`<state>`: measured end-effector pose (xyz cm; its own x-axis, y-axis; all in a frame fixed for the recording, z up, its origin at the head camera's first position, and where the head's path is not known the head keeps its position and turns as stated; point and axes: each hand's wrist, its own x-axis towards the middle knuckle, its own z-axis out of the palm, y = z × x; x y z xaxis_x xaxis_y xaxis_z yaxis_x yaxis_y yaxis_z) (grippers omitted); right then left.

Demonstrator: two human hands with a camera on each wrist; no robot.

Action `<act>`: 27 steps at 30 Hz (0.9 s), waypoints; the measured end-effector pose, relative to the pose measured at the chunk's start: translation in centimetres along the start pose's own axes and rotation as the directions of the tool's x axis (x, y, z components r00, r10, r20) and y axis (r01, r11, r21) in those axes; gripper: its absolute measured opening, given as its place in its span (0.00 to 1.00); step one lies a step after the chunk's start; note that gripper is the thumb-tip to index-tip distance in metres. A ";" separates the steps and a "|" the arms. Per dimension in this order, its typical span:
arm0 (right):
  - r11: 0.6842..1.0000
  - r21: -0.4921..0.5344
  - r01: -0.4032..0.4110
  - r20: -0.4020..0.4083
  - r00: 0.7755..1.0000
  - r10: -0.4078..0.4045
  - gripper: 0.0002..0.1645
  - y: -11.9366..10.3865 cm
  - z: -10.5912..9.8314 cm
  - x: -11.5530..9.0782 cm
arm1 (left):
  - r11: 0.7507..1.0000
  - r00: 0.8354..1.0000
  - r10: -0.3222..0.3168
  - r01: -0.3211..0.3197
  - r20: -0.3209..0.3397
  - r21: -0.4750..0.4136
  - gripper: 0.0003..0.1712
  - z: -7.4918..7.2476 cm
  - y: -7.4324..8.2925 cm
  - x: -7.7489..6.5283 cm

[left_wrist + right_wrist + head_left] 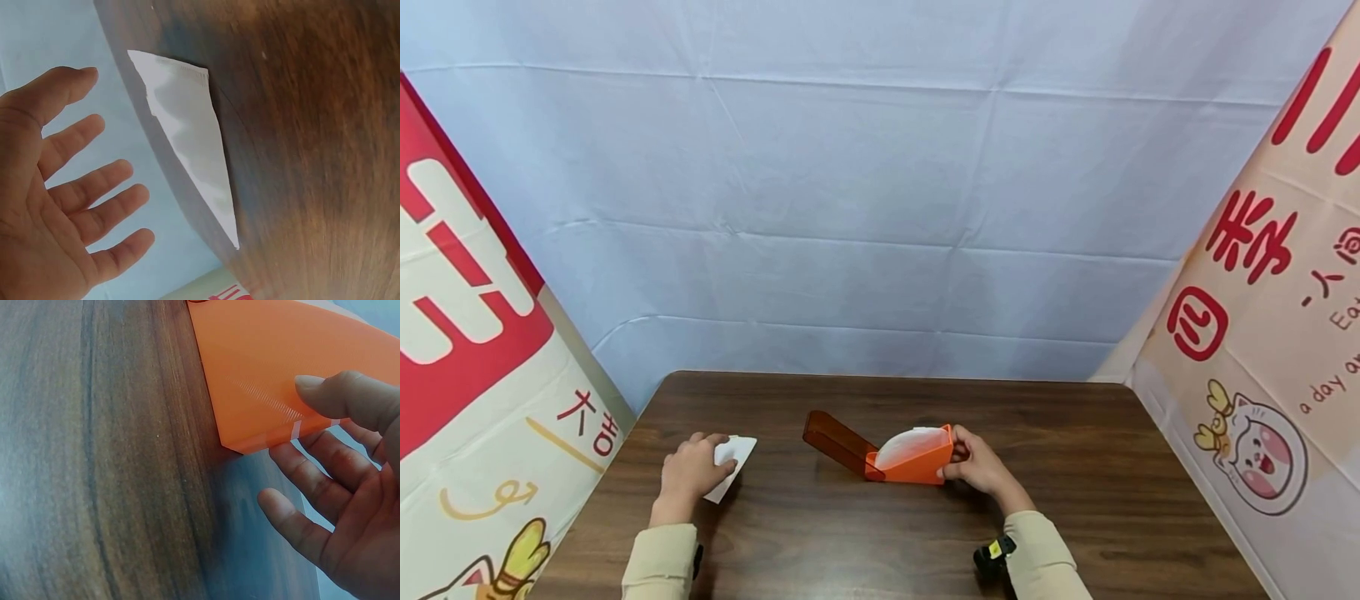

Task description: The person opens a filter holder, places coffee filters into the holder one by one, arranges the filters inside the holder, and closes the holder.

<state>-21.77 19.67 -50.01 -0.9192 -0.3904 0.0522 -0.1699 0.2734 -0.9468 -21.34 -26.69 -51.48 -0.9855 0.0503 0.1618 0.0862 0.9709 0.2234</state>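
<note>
On the desk (pixel 820 542), by the head view, grips with the right hand (pixel 981 471) an orange box (pixel 922 468) by its right end, complete with brown see-through lid (pixel 841 442) open leftward and white, round-topped sheets (pixel 908 447) inside. Well left, reaches over a white paper (pixel 742 452) with the left hand (pixel 692 469).

By the left wrist view, spreads that hand wide near the tapering, crimp-edged paper.

By the right wrist view, holds the box, smooth but for fine pale lines.

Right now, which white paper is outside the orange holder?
The loose white paper at the left hand, on the table; the other white paper sits in the orange holder, touched by the right hand.
</note>
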 end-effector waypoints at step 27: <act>1.000 0.012 0.003 0.009 1.000 -0.003 0.21 0.2 -0.1 0.0 | 0.993 0.991 -0.098 0.102 0.087 -0.052 0.27 1.8 -2.1 1.7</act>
<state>-21.82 19.78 -50.18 -0.9155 -0.3989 0.0523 -0.1684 0.2621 -0.9502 -23.44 -28.26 -53.39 -0.9982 -0.0245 0.0551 -0.0076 0.9573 0.2889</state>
